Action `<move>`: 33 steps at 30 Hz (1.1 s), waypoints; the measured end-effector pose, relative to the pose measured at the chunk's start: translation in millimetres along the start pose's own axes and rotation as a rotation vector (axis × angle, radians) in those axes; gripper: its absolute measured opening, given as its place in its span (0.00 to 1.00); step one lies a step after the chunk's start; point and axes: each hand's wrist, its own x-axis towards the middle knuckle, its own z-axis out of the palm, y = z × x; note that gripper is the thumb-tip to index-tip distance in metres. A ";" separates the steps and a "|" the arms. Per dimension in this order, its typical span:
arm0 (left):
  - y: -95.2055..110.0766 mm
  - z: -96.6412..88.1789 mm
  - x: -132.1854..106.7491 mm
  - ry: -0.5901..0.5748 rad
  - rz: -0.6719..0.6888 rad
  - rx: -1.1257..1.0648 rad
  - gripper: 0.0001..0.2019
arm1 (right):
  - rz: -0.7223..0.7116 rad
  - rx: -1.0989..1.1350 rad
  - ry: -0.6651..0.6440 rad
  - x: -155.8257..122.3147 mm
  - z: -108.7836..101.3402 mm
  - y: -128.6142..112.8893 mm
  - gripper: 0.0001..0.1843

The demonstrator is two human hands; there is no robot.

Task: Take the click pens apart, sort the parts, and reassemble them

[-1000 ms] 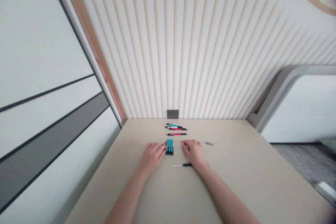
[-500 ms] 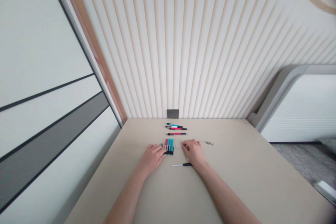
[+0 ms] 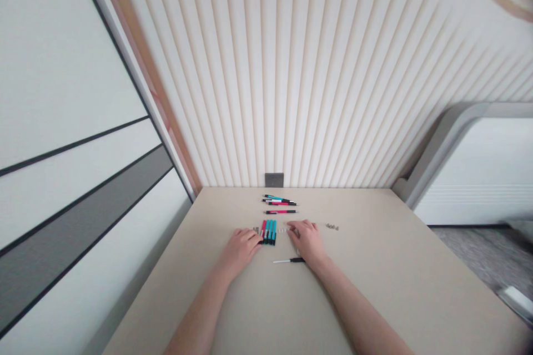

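Observation:
A row of pen barrels (image 3: 268,228), one red and several turquoise with black ends, lies side by side on the table. My left hand (image 3: 240,247) rests at the row's left edge, its bent fingertips against the black end of the red barrel. To the row's right is my right hand (image 3: 308,239), fingers curled and pressed together over the tabletop; what they pinch, if anything, is too small to make out. Small pale pieces (image 3: 282,231) lie between the row and these fingers. By my right wrist lies a thin pen part (image 3: 287,260), white with a black end, partly covered.
Several assembled pens (image 3: 278,201) lie at the back of the table (image 3: 266,310), a red and black pen (image 3: 281,212) just in front of them. Small dark metal pieces (image 3: 332,227) lie to the right, others (image 3: 255,229) left of the row. A ribbed wall with a socket (image 3: 273,179) stands behind.
The red barrel at the left of the row has tilted slightly at my left fingertips, and the row's right side has shifted a touch rightward. My right hand has hardly moved.

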 end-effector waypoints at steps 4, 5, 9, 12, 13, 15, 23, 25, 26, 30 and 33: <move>-0.3 2.4 0.2 -0.016 -0.016 0.016 0.05 | -0.011 -0.001 0.008 1.3 1.8 0.7 0.13; -0.5 3.1 0.1 -0.014 -0.017 0.020 0.05 | -0.015 -0.002 0.010 1.5 2.0 0.7 0.13; 0.4 4.7 0.4 -0.007 -0.025 0.030 0.05 | -0.019 -0.019 0.004 1.9 1.7 0.4 0.14; 3.0 3.7 1.7 -0.007 -0.034 0.035 0.06 | -0.023 -0.032 0.001 1.5 1.4 0.6 0.14; 4.0 3.1 2.2 -0.008 -0.036 0.039 0.06 | -0.026 -0.033 0.002 1.3 1.5 0.8 0.15; 5.9 1.8 3.1 -0.013 -0.036 0.054 0.08 | -0.034 -0.033 0.006 1.0 2.3 1.7 0.15; 10.8 0.9 5.4 -0.035 0.002 0.091 0.12 | -0.057 -0.054 0.037 -1.7 0.8 3.0 0.14; 12.4 0.8 5.8 -0.036 0.006 0.088 0.12 | -0.076 -0.039 0.046 -5.5 -4.0 2.0 0.13; 13.3 0.8 5.9 -0.035 0.008 0.089 0.12 | -0.089 -0.027 0.047 -8.2 -7.1 1.5 0.12; 16.9 0.6 6.1 -0.011 0.022 0.106 0.10 | -0.216 0.035 -0.019 -22.0 -21.7 0.4 0.09; 17.8 1.4 6.1 0.006 0.021 0.106 0.10 | -0.329 0.044 -0.113 -29.5 -31.3 -0.5 0.09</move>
